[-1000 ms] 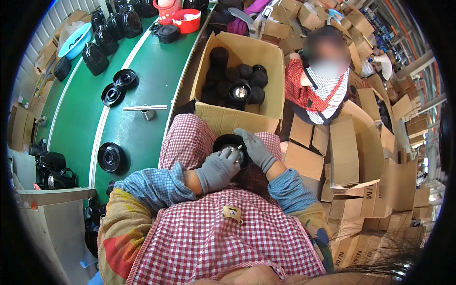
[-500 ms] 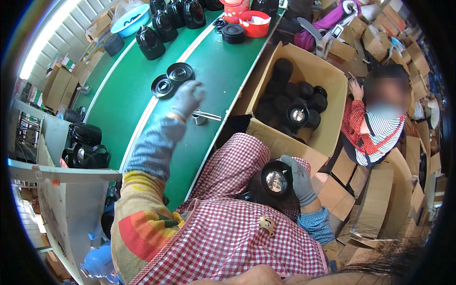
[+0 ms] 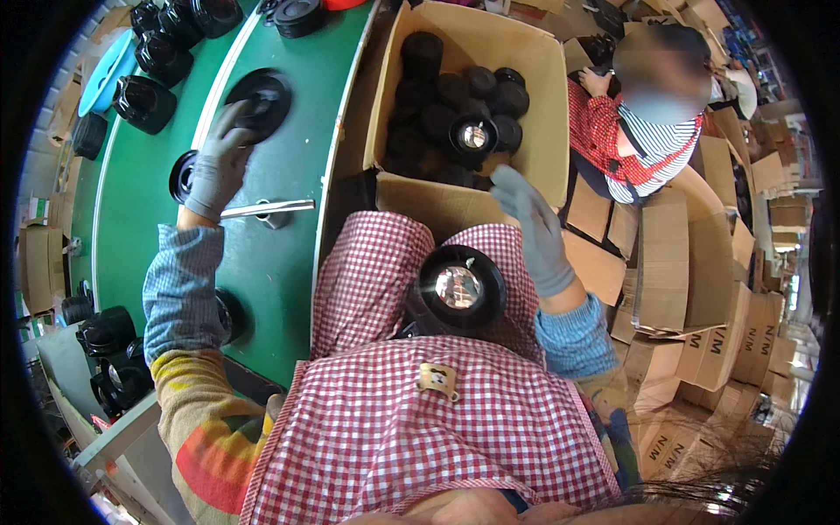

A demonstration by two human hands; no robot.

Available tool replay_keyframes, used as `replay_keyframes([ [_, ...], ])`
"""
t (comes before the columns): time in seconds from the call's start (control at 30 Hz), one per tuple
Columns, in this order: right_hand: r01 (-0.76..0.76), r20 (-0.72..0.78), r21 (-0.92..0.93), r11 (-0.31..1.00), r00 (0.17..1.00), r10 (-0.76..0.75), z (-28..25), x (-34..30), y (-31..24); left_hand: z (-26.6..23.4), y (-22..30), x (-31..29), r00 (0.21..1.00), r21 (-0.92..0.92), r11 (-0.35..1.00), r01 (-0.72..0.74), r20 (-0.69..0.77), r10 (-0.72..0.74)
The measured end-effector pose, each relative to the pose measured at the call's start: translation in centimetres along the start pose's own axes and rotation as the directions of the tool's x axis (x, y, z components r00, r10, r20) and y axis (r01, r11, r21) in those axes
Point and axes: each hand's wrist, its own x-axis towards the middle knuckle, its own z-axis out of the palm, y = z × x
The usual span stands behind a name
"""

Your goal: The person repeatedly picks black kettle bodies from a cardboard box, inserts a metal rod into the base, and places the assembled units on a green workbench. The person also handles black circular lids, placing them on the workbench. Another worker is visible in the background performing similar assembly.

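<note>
My left hand (image 3: 220, 166), in a grey glove, reaches over the green table (image 3: 289, 175) with its fingers closed on the edge of a black round ring-shaped part (image 3: 260, 103), blurred by motion. A second black ring (image 3: 181, 173) lies on the table beside the wrist. A metal bar tool (image 3: 269, 210) stands just to the right of that wrist. A black jug (image 3: 459, 287) with a shiny metallic inside rests in my lap, mouth up. My gloved right hand (image 3: 535, 229) is raised just to the right of the jug, fingers stretched out, holding nothing.
A cardboard box (image 3: 560, 114) of black jugs stands beyond my knees. Black pots (image 3: 149, 103) and a light-blue basin (image 3: 107, 74) are at the table's far left. Another person (image 3: 647, 122) sits at the right among cartons (image 3: 662, 280).
My left hand has taken a black ring from the pair on the table and lifted it. My right hand has let go of the jug and opened. The view has turned right.
</note>
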Motion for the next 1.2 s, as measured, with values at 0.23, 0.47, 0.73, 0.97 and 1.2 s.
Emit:
replay_keyframes([
  [0.23, 0.134, 0.096, 0.229, 0.964, 0.983, -0.159, 2.7, 0.6, -1.4, 1.2, 19.7, 1.9, 0.839, -0.221, 0.836, -0.503, 0.108, 0.533],
  [0.47, 0.164, -0.009, 0.498, 0.851, 0.983, -0.184, -1.7, -6.2, -1.1, 4.1, 23.5, -0.3, 0.963, -0.951, 0.157, 0.268, 0.262, -0.056],
  [0.73, 0.166, 0.090, 0.390, 0.906, 0.972, -0.217, -2.0, -9.2, 0.9, 6.5, 27.9, -0.5, 0.836, -0.842, 0.111, 0.527, 0.538, 0.108],
  [0.97, 0.314, 0.147, 0.218, 0.924, 0.925, -0.349, -1.3, -8.7, 1.9, 8.7, 26.4, -0.7, 0.928, -0.946, 0.256, 0.198, 0.265, 0.262],
  [1.2, 0.402, 0.224, 0.052, 0.914, 0.887, -0.403, -0.8, -8.7, 1.9, 9.7, 26.0, -2.5, 0.935, -0.958, 0.283, 0.036, 0.132, 0.329],
])
